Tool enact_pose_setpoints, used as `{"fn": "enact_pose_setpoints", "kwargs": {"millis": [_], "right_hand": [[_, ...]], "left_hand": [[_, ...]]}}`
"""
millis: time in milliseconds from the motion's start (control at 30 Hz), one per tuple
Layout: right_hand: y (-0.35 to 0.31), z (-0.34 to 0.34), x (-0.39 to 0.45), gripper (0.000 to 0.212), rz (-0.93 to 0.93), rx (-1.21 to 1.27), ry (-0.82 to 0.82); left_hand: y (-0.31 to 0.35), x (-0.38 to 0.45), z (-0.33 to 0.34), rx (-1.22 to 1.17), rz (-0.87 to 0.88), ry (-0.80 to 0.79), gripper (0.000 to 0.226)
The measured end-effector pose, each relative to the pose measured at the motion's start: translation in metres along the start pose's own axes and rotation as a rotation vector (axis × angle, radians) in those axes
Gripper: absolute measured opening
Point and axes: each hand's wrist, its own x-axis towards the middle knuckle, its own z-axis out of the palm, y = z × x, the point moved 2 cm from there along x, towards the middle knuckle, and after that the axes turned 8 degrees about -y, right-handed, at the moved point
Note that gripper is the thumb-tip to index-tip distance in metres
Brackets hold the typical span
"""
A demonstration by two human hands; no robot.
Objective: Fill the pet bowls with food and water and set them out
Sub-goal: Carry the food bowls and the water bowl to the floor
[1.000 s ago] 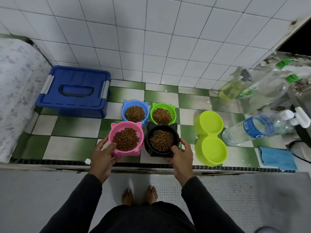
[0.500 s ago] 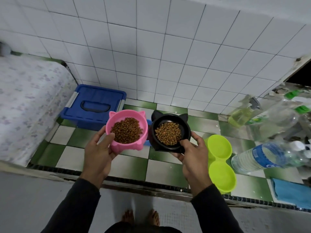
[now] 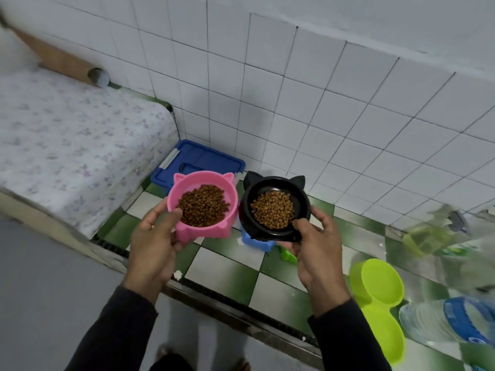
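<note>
A person holds two cat-eared pet bowls above a green-and-white checkered floor [image 3: 227, 271], each heaped with brown kibble. The left hand [image 3: 154, 247] grips the pink bowl [image 3: 203, 204], thumb hooked over the near rim and fingers curled beneath; the right hand [image 3: 316, 253] grips the black bowl [image 3: 274, 208] the same way, thumb on the near rim. Both bowls are held level and almost touching, mouths up, their moulded ears pointing away from the person toward the white tiled wall [image 3: 321, 116]. Below the black bowl, partly hidden by it, a blue bowl [image 3: 257, 241] and the edge of a green bowl [image 3: 288, 255] sit on the floor. Right of the black bowl lies a lime double feeder [image 3: 380, 303], its long axis running from the wall toward the person, with a clear water bottle [image 3: 450, 322] on its side beyond it and a blurred spray bottle [image 3: 428, 236] near the wall. Behind the pink bowl a blue lidded box [image 3: 198, 162] stands against the wall, and left of it a mattress in a pale floral sheet [image 3: 75, 145]. A raised kerb edges the tiled floor nearest the person.
</note>
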Motion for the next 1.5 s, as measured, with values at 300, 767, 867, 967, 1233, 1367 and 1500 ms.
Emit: {"fn": "enact_pose_setpoints", "kwargs": {"millis": [300,767,867,967,1233,1367,1500], "right_hand": [[0.025,0.124,-0.003,0.046,0.034,-0.045,-0.175],[0.109,0.367,-0.051,0.048,0.106,-0.080,-0.500],[0.131,0.414,-0.066,0.048,0.127,-0.115,-0.564],[0.152,0.457,-0.078,0.047,0.153,-0.164,-0.644],[0.212,0.564,-0.101,0.045,0.267,-0.234,-0.818],[0.241,0.621,-0.105,0.048,0.307,-0.303,-0.867],[0.264,0.680,-0.106,0.051,0.334,-0.347,-0.919]], "left_hand": [[0.070,-0.002,-0.092,-0.083,0.111,0.193,0.034],[0.184,-0.017,-0.298,-0.148,0.304,0.490,0.039],[0.196,-0.025,-0.341,-0.174,0.321,0.568,0.037],[0.205,-0.034,-0.380,-0.208,0.342,0.646,0.036],[0.220,-0.044,-0.470,-0.307,0.390,0.843,0.035],[0.232,-0.036,-0.512,-0.345,0.409,0.909,0.035],[0.252,-0.021,-0.551,-0.369,0.431,0.960,0.035]]}}
